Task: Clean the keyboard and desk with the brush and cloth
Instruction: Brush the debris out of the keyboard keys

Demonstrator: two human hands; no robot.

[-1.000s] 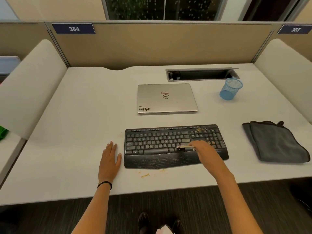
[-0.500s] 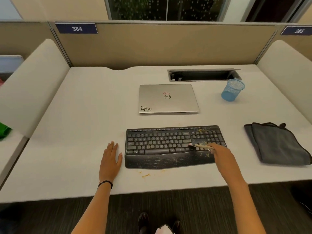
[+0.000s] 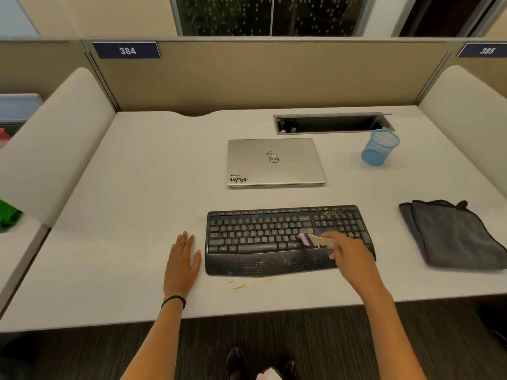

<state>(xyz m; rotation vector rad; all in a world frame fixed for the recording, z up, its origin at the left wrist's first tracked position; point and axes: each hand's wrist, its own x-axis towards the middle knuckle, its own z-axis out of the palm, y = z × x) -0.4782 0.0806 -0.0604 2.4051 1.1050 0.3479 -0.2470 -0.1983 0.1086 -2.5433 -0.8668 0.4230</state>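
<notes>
pale grey desk [image 3: 137, 215] inside a cubicle, beige partition behind it with a blue label reading 384 [image 3: 126, 50]. near the front edge lies the black keyboard [image 3: 260, 234], its long axis running left to right along that edge, palm rest toward the person. specks dot the palm rest, and a cluster of yellowish debris [image 3: 333, 213] sits at the top of the number pad.

the right hand [image 3: 348, 250] is over the keyboard's right part, fingers curled and pinching the brush [image 3: 310, 238]. the brush lies low over the keys between the letter block and the number pad, its long axis close to left-right, and its free end, pinkish, points left toward the letters. it is blurred, so the bristle end cannot be told.

the left hand [image 3: 182, 259] lies flat on the desk just beside the keyboard's left end, fingers straight and together, pointing away from the person, holding nothing; a black band circles its wrist.

the dark grey cloth [image 3: 452, 234] lies folded on the desk to the right, well apart from the keyboard. a few orange crumbs [image 3: 239, 287] lie on the desk just in front of the palm rest.

behind the keyboard sits a closed silver laptop [image 3: 275, 161], and to its right a blue mesh cup [image 3: 380, 148] beside a cable slot [image 3: 332, 123].
</notes>
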